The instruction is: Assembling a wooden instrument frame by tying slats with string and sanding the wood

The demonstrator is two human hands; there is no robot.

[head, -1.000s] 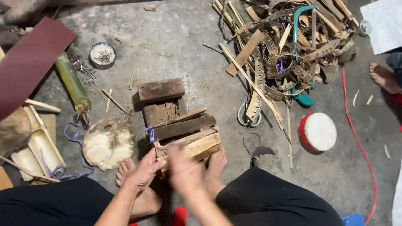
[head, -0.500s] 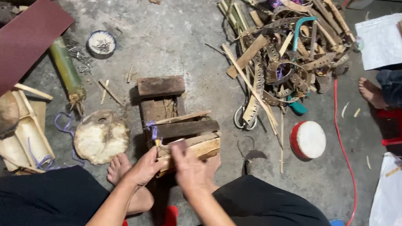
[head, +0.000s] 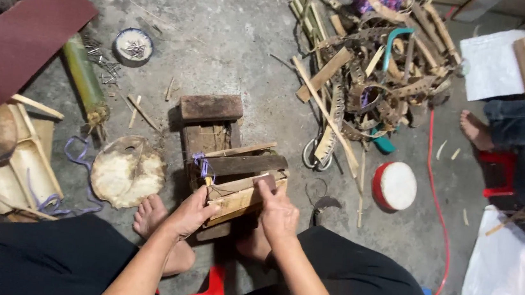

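Gripping the near end of a pale bamboo slat (head: 241, 198) laid across a low wooden block (head: 212, 137), the left hand (head: 190, 214) curls its fingers onto the slat's edge. The right hand (head: 279, 212) presses a small brown pad (head: 265, 181) onto the slat, fingers together. One white drum (head: 395, 186), one round tin (head: 133, 46), one green bamboo tube (head: 84, 79) lie around.

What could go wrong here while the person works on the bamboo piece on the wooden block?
1. The left hand steadies the bamboo piece close to the right hand, which presses a small brown pad on it; a slip might scrape the fingers.
2. The bare foot rests right beside the wooden block, so a falling piece could hit it.
3. Loose nails lie on the floor nearby.
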